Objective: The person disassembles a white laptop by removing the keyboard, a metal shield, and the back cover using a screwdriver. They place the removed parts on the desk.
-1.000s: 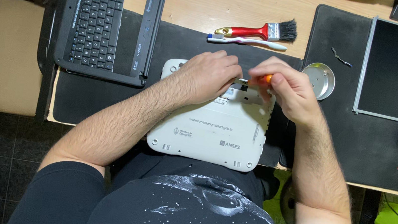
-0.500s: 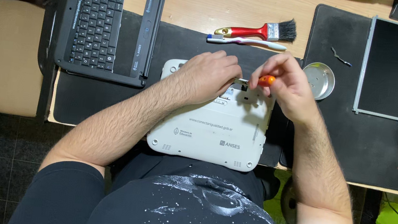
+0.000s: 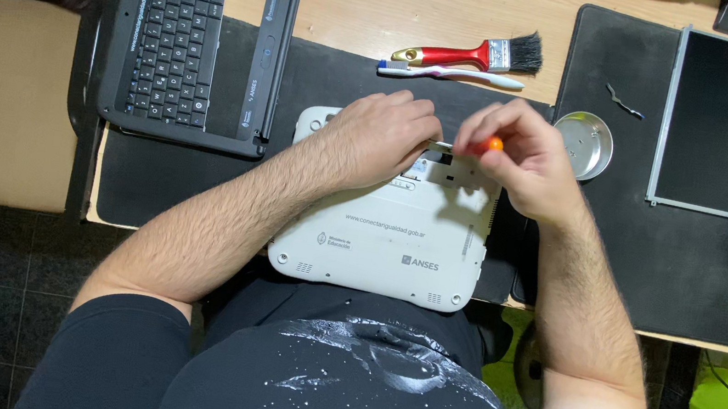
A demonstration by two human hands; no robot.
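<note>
White laptop base lies underside up on the black mat, at the near edge of the surface. Left hand rests curled on its far end, pressing down. Right hand pinches an orange-handled screwdriver at the casing. Shell looks stiff, light, smooth plastic; best gripped by the side edges. Small metal dish just beside.

One bare rectangular display panel, dark glass in a thin silver frame, lies flat on the black desk mat, far right. No packages or signs observed.
</note>
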